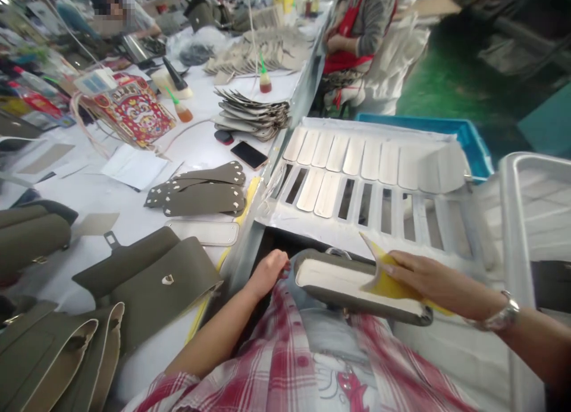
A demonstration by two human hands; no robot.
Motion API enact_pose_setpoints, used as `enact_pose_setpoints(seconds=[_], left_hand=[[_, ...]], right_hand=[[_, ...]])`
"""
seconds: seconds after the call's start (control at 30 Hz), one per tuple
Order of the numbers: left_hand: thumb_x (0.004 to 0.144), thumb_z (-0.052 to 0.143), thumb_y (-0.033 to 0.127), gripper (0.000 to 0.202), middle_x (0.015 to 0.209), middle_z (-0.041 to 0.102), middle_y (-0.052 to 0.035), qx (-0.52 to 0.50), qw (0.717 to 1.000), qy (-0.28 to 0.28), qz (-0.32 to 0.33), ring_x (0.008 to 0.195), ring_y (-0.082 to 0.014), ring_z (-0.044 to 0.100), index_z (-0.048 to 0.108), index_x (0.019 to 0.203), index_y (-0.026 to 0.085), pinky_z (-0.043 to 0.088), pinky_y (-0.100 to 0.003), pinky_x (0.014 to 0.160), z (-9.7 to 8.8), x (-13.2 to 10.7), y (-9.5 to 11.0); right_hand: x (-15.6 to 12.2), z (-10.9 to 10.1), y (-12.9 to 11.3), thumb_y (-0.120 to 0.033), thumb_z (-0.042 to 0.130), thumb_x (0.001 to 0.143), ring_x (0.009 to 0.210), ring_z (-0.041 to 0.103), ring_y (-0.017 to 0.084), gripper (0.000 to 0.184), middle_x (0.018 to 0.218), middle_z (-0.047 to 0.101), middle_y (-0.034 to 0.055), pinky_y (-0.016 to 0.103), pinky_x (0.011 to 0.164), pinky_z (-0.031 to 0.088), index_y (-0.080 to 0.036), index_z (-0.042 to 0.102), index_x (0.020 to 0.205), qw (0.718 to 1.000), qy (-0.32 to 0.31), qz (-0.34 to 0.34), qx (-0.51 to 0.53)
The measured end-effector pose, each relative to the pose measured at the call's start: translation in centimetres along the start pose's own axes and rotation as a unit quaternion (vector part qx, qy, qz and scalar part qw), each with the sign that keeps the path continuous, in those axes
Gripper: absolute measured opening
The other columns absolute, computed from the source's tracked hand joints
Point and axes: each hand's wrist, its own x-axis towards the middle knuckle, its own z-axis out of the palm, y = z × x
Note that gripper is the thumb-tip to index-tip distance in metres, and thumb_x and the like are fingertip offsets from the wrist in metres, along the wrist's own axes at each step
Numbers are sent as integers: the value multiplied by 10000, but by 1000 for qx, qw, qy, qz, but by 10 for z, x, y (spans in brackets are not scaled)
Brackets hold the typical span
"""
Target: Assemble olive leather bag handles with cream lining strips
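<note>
A dark olive bag lies on my lap with its long cream-coloured base facing up. My right hand pinches a thin, bent yellow sheet, pale on one side, which lies over the right part of that base. A pointed corner of the sheet stands up off the bag. Beside the bag's left end, my left hand is closed with its fingers curled; whether anything is in them is hidden.
A slotted white rack holding cream strips rests ahead, with a blue crate behind. Olive bags, straps, stacked pieces and a phone lie on the left table. A co-worker sits beyond.
</note>
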Motion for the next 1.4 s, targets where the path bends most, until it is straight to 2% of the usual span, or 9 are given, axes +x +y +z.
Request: enact_pose_setpoints(seconds=[0.13,0.27,0.5,0.7,0.97,1.1,1.17,1.27,1.4], left_hand=[[792,459,586,471,562,514,4,282,958,-50,21,553,-124,493,495,605,155,384,-226,537,-2,-13,24],[813,439,406,370,518,529,-12,365,924,-110,-20,533,-128,517,538,564,151,381,-222,534,7,-15,49],[764,423,270,266,476,520,-8,346,928,-128,-53,400,-112,498,533,558,143,371,-201,419,12,-14,53],[747,461,268,291,418,487,-3,316,934,-138,-99,333,-107,459,472,482,150,338,-191,351,11,-8,56],[782,486,321,447,307,390,-1,260,944,-110,-169,240,-97,361,390,376,161,260,-201,300,29,8,53],[827,394,529,514,419,480,-22,146,971,-126,-144,340,-118,469,446,483,150,380,-222,360,25,-3,46],[801,380,617,520,492,518,-26,12,983,-139,-119,417,-127,523,446,579,151,440,-238,418,21,-12,38],[720,520,616,456,563,497,35,-131,982,-121,-63,549,-116,580,381,730,182,497,-234,544,19,-21,20],[672,615,577,483,523,420,90,-149,982,-113,-26,516,-106,566,328,805,212,484,-202,494,20,-15,2]], right_hand=[[-37,26,-31,-456,351,881,742,602,212,310,861,623,88,342,682,488,-193,511,919,962,-30,110,250],[-33,41,-62,-433,339,889,553,611,194,250,738,624,48,318,489,495,-196,391,951,920,-20,156,359],[13,25,-97,-266,466,845,461,594,176,258,599,600,32,248,426,400,-126,382,1045,993,-30,79,81],[37,17,-123,-151,568,741,767,646,296,358,831,644,143,309,565,433,-107,436,1071,981,-28,16,-193],[32,23,-124,-53,561,673,742,649,284,417,790,647,114,290,541,422,-126,427,1061,984,-38,13,-176],[21,31,-106,-162,538,775,697,644,275,298,736,634,107,281,510,393,-116,438,1052,987,19,36,-153],[12,32,-96,-232,526,808,650,637,252,251,699,628,94,274,498,389,-117,456,1020,992,58,53,-101],[-10,36,-85,-306,492,829,532,607,172,222,685,631,52,248,474,410,-150,455,982,983,92,99,123],[-37,61,-83,-392,528,778,572,607,160,264,718,640,37,244,498,453,-169,499,916,884,68,127,446]])
